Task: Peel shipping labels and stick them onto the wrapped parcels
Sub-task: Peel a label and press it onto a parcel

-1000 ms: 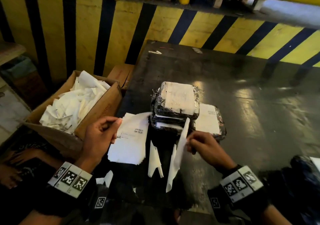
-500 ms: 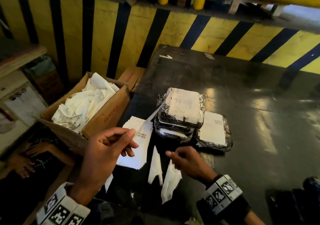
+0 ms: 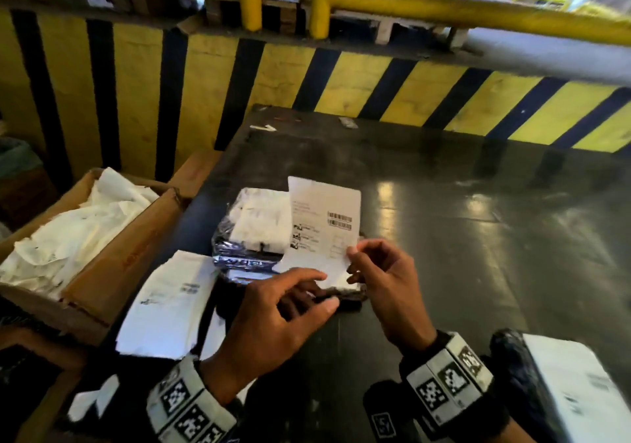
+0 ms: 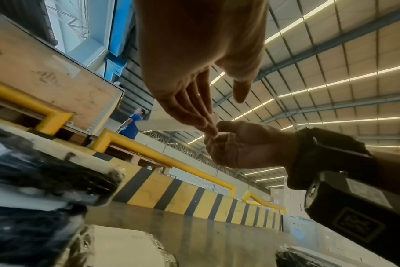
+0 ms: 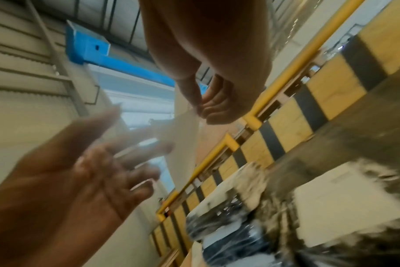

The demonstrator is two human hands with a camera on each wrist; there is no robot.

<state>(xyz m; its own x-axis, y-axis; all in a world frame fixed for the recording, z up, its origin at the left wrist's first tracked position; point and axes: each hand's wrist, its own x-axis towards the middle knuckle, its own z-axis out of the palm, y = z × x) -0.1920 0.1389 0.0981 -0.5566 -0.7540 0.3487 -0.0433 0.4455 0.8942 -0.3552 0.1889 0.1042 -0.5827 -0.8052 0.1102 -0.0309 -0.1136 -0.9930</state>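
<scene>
A white shipping label (image 3: 324,224) with barcodes stands upright over the stack of foil-wrapped parcels (image 3: 252,238) in the middle of the dark table (image 3: 461,238). My right hand (image 3: 353,261) pinches the label's lower right edge between thumb and fingers; the right wrist view shows that pinch (image 5: 203,110) on the label (image 5: 183,144). My left hand (image 3: 317,289) is just below it, fingers straight, thumb apart. In the left wrist view the left hand's fingertips (image 4: 208,124) touch the label's edge beside the right hand (image 4: 240,142).
A pile of loose labels (image 3: 167,302) lies left of the parcels. A cardboard box (image 3: 102,272) full of crumpled backing paper stands off the table's left edge. Another wrapped parcel (image 3: 563,384) sits at the near right. A striped yellow-black barrier (image 3: 341,81) runs behind.
The right hand let its long paper strip drop to the table. The label rose from the left hand's grip into the right hand's pinch, over the parcel stack. The left hand opened.
</scene>
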